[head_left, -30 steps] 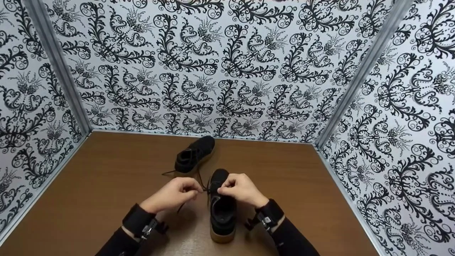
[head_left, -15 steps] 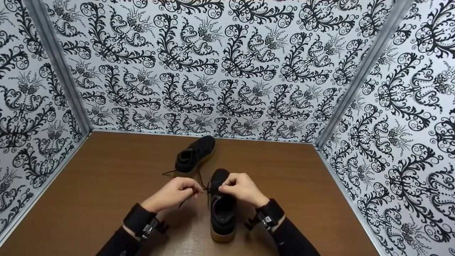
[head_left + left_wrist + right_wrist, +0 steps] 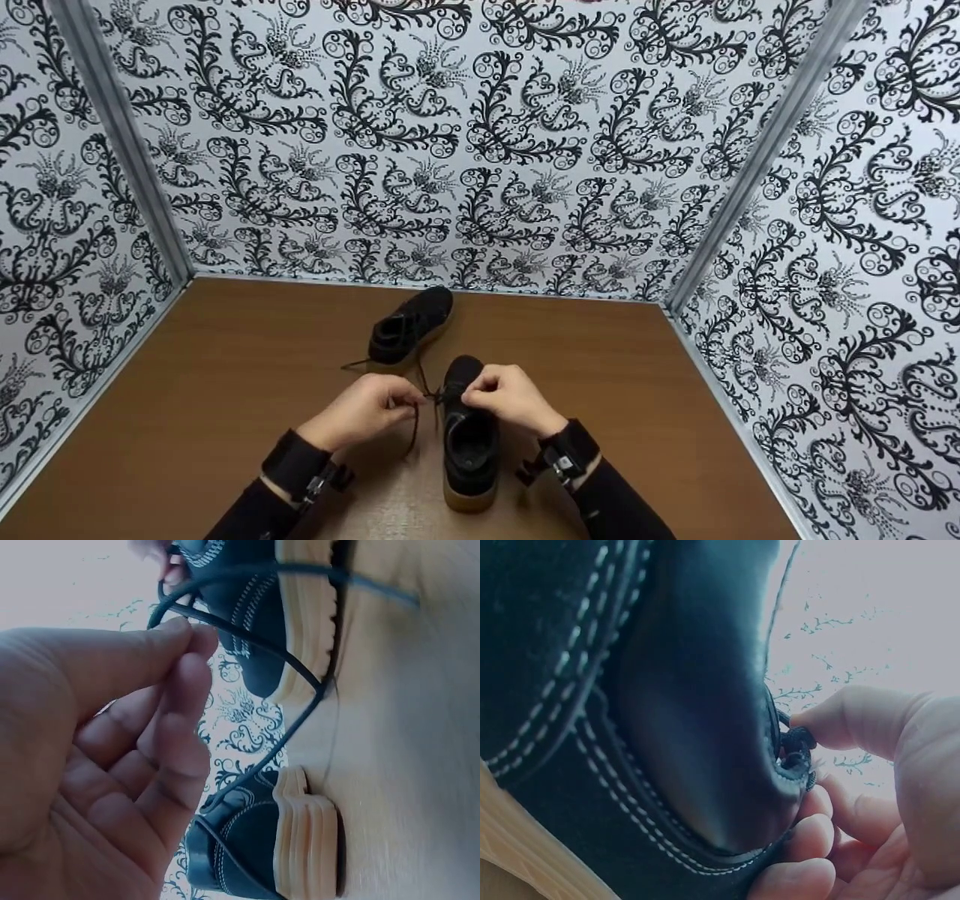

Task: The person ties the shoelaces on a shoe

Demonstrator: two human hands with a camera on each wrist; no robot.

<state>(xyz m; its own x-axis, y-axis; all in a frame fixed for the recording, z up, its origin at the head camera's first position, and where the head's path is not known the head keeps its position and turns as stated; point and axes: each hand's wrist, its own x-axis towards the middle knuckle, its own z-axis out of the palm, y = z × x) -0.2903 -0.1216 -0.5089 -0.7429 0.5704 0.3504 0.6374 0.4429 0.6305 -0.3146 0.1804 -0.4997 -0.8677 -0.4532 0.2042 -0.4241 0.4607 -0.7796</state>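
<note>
A black shoe (image 3: 471, 480) with a tan sole stands between my hands, toe pointing away. My left hand (image 3: 364, 409), left of it, pinches a black shoelace (image 3: 247, 634) between thumb and index finger. The lace's loose end (image 3: 415, 435) hangs below those fingers in the head view. My right hand (image 3: 514, 397) is at the shoe's right side. Its thumb and index finger pinch a dark bit of lace (image 3: 799, 739) by the collar, while the other fingertips (image 3: 810, 836) touch the shoe's side.
A second black shoe (image 3: 416, 319) lies behind and to the left, its laces (image 3: 356, 365) loose on the brown table (image 3: 247, 352). Patterned walls (image 3: 420, 150) stand at the back and both sides.
The lace end at my left hand now hangs down more to the right, and the left fingers have shifted slightly. The right hand and both shoes stay nearly still.
</note>
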